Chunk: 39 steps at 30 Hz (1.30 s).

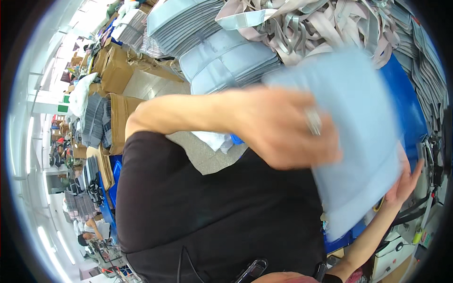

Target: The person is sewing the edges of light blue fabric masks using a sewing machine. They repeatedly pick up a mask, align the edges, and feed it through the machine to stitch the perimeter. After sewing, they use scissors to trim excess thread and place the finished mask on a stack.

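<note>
A light-blue flat fabric piece, badly blurred, is tilted in the air at centre right. My left hand, with a silver ring, reaches across above my dark-clothed lap and lies on the piece's left part; motion smears its fingers, so their grip is unclear. My right hand is at the piece's right edge, partly behind it, with the visible fingers stretched out and apart. Behind are stacks of light-blue pieces and a tangled heap of pale straps.
Grey layered stacks stand at right beside a blue surface. Cardboard boxes and more grey bundles line the left, along a grey floor. Another person works among machinery at lower left.
</note>
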### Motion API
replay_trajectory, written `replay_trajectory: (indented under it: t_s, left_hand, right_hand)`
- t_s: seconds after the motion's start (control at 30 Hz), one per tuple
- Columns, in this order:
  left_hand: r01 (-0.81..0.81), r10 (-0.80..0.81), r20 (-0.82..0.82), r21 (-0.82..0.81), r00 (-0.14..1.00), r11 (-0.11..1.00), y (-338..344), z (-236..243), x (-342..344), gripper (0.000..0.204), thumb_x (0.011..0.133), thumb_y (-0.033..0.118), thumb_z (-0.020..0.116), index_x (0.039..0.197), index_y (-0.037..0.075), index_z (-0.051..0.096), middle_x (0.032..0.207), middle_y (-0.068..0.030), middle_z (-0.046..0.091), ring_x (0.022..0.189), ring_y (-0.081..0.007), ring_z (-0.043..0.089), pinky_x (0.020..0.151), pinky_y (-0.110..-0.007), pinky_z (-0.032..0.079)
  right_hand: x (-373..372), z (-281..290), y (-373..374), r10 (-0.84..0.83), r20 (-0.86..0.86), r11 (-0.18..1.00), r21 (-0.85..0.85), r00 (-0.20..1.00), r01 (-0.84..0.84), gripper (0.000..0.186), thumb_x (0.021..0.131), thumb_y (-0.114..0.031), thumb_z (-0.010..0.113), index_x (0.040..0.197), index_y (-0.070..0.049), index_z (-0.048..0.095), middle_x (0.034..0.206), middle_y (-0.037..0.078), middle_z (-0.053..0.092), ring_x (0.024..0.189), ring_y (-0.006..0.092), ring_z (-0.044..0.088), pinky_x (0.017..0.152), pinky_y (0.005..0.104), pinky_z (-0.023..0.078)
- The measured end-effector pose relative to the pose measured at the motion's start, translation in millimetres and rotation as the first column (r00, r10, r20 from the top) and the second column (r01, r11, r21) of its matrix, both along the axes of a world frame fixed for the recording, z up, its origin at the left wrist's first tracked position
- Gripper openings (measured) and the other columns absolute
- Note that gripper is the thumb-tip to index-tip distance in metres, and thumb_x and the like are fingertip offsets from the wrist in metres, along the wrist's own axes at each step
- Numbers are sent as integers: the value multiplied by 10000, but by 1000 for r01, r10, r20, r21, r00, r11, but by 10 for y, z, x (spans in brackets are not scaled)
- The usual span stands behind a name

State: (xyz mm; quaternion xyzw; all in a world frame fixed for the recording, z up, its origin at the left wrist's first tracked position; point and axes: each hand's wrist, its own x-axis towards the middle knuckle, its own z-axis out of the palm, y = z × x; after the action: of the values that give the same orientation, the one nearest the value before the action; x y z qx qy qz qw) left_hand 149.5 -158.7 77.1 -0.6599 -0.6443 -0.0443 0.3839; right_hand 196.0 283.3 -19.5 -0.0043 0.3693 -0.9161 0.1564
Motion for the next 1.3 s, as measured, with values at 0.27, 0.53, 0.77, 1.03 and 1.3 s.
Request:
replay_trajectory:
  t_s: [0.27, 0.53, 0.77, 1.03, 1.3]
  left_hand:
    - [386, -167, 890, -11, 424, 923, 1055, -544, -525, 499, 884, 431, 757, 1226, 74, 691, 1312, -139, 631, 1237, -370, 578, 999, -498, 474]
    - [298, 402, 700, -273, -591, 915, 1384, -1049, -1580, 298, 1004, 320, 697, 978, 31, 764, 748, 53, 641, 662, -29, 570, 639, -219, 470]
    - [44, 305, 883, -342, 357, 939, 1727, -1287, -1934, 311, 985, 275, 700, 881, -16, 734, 933, -60, 753, 895, -170, 632, 748, -333, 497]
    - [-128, 293, 848, -264, 441, 956, 1824, -1419, -2006, 235, 944, 203, 728, 1039, -5, 783, 1111, -140, 757, 1057, -270, 686, 900, -342, 536]
    - [12, 46, 814, -65, 580, 998, 1643, -648, -1497, 104, 893, 68, 759, 966, 3, 792, 1142, -86, 767, 902, -188, 738, 794, -286, 572]
  right_hand:
    - [241, 154, -256, 55, 119, 690, 713, 991, -124, 505, 894, -260, 747, 1257, 81, 660, 1123, 118, 738, 1010, 165, 687, 913, 303, 526]
    - [100, 26, -150, 129, 115, 670, 722, 985, -172, 304, 942, -270, 758, 1036, 19, 747, 949, 4, 709, 842, 59, 613, 804, 244, 494]
    - [-443, -262, -3, 153, -303, 28, 953, 941, 302, 279, 894, -289, 783, 801, -28, 754, 923, 38, 703, 805, 176, 627, 766, 319, 499]
    - [-741, -591, 73, 50, -359, 57, 933, 932, 356, 223, 863, -263, 798, 880, -41, 792, 1083, 115, 742, 870, 260, 676, 766, 369, 534]
    - [-118, 74, -105, 25, -471, 64, 881, 882, 469, 151, 843, -166, 839, 889, -33, 787, 960, 74, 718, 724, 177, 642, 657, 295, 499]
